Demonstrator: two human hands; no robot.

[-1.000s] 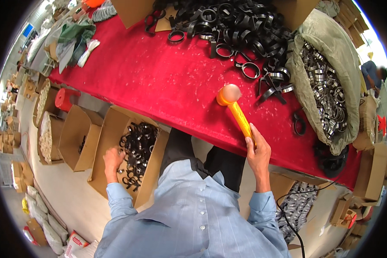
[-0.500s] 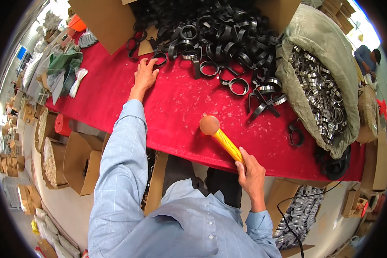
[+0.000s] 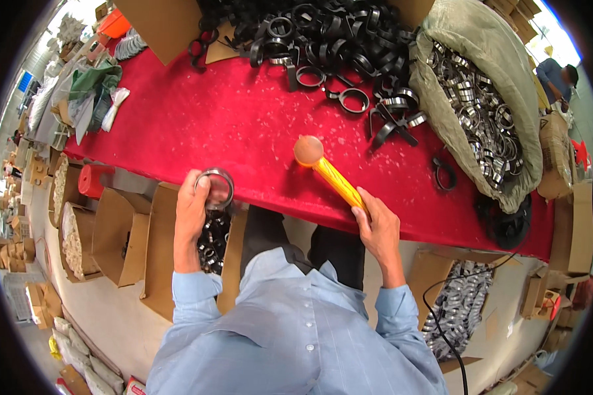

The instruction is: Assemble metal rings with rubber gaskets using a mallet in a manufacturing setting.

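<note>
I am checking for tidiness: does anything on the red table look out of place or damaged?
One black ring lies apart from the black pile, near the sack. The red tabletop also shows pale marks, perhaps wear.

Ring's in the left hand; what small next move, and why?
Probably lower the ring onto the red table near the mallet: the left hand holds it by the table's front edge, while the right hand grips the mallet, head over the table.

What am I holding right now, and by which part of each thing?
Left grip: a dark ring, by the left side of its rim. Right grip: a yellow-handled mallet, by the lower end of its handle.
</note>
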